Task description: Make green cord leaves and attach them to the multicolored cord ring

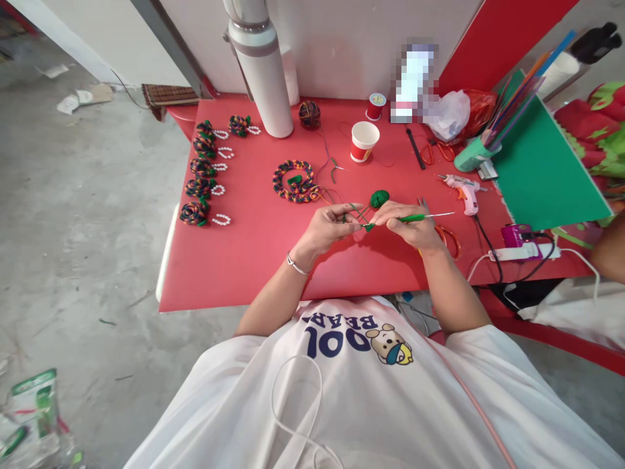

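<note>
My left hand [331, 228] is closed on a small green crochet piece [369, 227], with green yarn running over its raised fingers. In my right hand [414, 227] is a crochet hook [415, 217] with a green handle; one end reaches the crochet piece, and the bare metal end sticks out to the right. Just beyond the hands lies a ball of green yarn [379, 198]. A multicoloured crocheted strip [279, 185] curls in a ring to the left, with a small green piece [295, 180] inside it.
On the red table [234, 267] are several multicoloured yarn rosettes [194, 213] with bead loops, a white flask [266, 78], a paper cup [362, 150], a dark yarn ball [309, 115], a pink glue gun [467, 194], orange-handled scissors [452, 241] and a power strip [525, 252].
</note>
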Motion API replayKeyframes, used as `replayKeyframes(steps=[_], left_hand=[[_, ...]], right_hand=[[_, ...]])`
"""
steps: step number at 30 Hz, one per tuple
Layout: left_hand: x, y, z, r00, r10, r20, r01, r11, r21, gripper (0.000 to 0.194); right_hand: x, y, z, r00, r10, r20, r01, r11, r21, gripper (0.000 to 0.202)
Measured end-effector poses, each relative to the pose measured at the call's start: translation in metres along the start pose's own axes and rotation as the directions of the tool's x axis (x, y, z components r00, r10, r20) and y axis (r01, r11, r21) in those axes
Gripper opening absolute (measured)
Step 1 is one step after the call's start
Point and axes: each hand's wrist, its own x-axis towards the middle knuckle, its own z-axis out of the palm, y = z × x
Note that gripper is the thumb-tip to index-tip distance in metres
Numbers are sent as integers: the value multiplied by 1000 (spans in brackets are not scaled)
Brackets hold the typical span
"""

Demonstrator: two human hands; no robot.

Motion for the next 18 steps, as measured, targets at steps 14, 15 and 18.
replayKeyframes(steps=[14,15,18], left_hand=[[1,-8,6,982,161,-100,-157,986,50,64],[1,-8,8,980,163,-111,-162,987,22,65],[1,-9,11,989,108,-101,-120,986,-120,64]], right_hand=[[-5,-13,18,984,-177,16,167,891,-423,14],[-9,-11,25,980,-197,-17,163,854,-494,14],[-24,2,51,963,-218,-162,74,785,-615,20]])
